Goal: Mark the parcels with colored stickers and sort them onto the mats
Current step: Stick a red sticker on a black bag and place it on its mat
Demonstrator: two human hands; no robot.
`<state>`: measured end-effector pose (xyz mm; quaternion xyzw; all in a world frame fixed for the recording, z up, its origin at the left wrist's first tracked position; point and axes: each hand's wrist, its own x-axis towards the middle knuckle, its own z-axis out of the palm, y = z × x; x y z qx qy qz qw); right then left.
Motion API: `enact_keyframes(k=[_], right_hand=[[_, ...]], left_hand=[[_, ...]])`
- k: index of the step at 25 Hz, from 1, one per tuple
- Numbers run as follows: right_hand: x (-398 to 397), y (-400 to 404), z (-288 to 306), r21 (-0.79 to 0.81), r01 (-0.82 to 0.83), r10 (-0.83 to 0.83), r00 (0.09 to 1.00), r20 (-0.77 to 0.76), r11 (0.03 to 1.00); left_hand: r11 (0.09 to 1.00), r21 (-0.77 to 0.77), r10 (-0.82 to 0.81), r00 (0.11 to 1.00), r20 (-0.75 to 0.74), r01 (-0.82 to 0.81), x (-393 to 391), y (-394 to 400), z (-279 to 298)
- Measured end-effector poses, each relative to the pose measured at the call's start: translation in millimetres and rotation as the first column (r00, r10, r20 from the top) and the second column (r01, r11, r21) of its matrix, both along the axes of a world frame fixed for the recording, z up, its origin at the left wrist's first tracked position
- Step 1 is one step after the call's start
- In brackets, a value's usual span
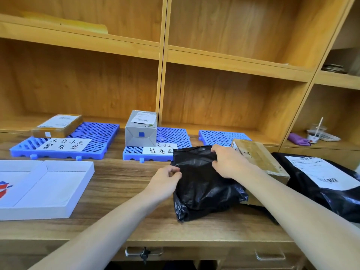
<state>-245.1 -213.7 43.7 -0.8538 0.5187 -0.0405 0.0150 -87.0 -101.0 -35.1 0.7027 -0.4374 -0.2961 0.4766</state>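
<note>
A black plastic-bag parcel [202, 184] lies on the wooden table in front of me. My left hand [165, 180] pinches its left edge. My right hand [228, 162] grips its upper right part. Behind it lie three blue mats: a left mat [93, 133] with a flat brown box [57, 126] and a paper label, a middle mat [173, 136] with a grey box [141, 129] that bears a blue sticker, and a right mat [220, 137]. A brown cardboard parcel [259, 158] and a second black bag parcel [321, 182] with a white shipping label lie to the right.
A white shallow tray [58, 211] holding a sheet with red and blue stickers sits at the left. Wooden shelves rise behind the table. A cup with a stick [314, 135] and a purple cloth [298, 139] sit on the right shelf. Drawer handles run below the table's front edge.
</note>
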Motion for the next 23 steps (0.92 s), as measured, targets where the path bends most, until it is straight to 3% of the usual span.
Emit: enact_keyframes(k=[4, 8, 15, 19, 23], right_hand=[[3.2, -0.6, -5.2, 0.039, -0.023, 0.016, 0.985, 0.172, 0.999], [12.1, 1.6, -3.5, 0.011, -0.034, 0.030, 0.969, 0.245, 0.999], [47.2, 15.2, -4.7, 0.106, -0.142, 0.081, 0.893, 0.442, 0.984], [75.0, 28.6, -17.9, 0.160, -0.245, 0.131, 0.847, 0.516, 0.956], [105.0, 48.9, -29.0, 0.229, -0.365, 0.176, 0.797, 0.578, 0.902]], left_hand=[[0.996, -0.062, 0.056, 0.988, -0.145, -0.065, -1.5, 0.2, -2.4], [0.976, -0.123, 0.138, 0.946, -0.292, -0.181, -0.4, 3.4, -3.7], [0.947, -0.218, 0.125, 0.897, -0.424, -0.235, 37.3, 29.3, 19.0], [0.924, -0.175, 0.245, 0.878, -0.412, -0.340, 66.6, 52.7, 19.4], [0.875, -0.181, 0.416, 0.888, -0.198, -0.450, 92.6, 77.9, 26.7]])
